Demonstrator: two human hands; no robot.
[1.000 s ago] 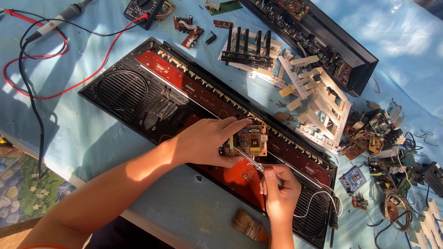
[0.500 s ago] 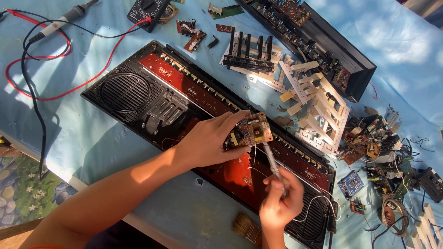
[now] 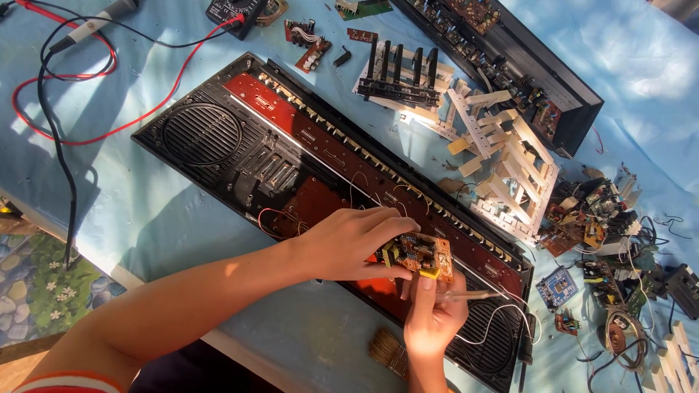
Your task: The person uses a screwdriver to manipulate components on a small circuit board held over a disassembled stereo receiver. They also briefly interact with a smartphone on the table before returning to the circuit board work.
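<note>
Both hands [image 3: 349,244] hold circuit board [image 3: 419,255]

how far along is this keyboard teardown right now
Done: the keyboard case lies open, with loose key strips beside it. In hand: the left hand holds a small circuit board above the case while the right hand works a thin tool against it. Left: white wires remain attached.

Counted: two hands, left hand [image 3: 349,244] and right hand [image 3: 429,320], both at 6 o'clock. One small circuit board [image 3: 419,256] between them. One opened keyboard case [image 3: 291,182] at centre, with two round speaker grilles [image 3: 202,135]. One brush [image 3: 386,351] at 6 o'clock. One multimeter [image 3: 233,11] at 12 o'clock, with one red lead [image 3: 109,124] and one black lead [image 3: 54,131].
</note>
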